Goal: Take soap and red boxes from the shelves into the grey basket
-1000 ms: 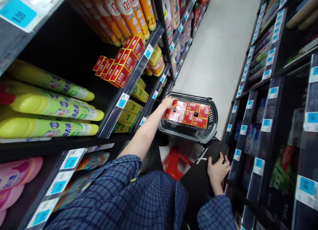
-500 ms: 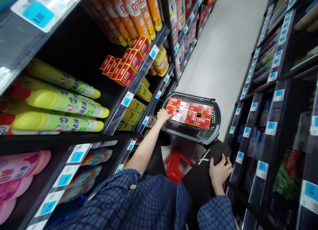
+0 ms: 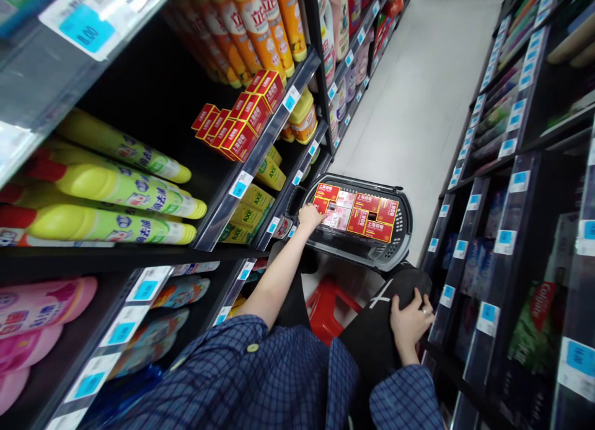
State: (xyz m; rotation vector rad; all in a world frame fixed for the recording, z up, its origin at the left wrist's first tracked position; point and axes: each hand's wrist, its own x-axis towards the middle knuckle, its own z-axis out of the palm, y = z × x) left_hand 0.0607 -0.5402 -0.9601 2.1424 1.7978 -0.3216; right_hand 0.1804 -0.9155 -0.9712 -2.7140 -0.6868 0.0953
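A black shopping basket (image 3: 403, 232) stands in front of my knees. Inside are several red-and-yellow soap boxes (image 3: 379, 230), with pink-and-white LUX boxes (image 3: 338, 218) among them. My left hand (image 3: 311, 217) reaches over the basket's left end. Its fingers are closed at a red soap box (image 3: 320, 206) in the left part of the load; the fingertips are partly hidden. On my right knee rests my right hand (image 3: 411, 318), fingers spread, a ring on one of them, holding nothing.
Stacked red soap boxes (image 3: 246, 117) sit on the left shelf, near yellow-green bottles (image 3: 125, 191) lying on their sides. AXE packs (image 3: 253, 207) are one shelf lower. A red stool (image 3: 325, 312) shows between my legs. Shelving (image 3: 506, 232) lines the right; the aisle floor (image 3: 409, 101) runs ahead.
My left hand has shifted slightly right and down over the left end of the basket. My right hand stays on the knee. The camera view has moved a little.
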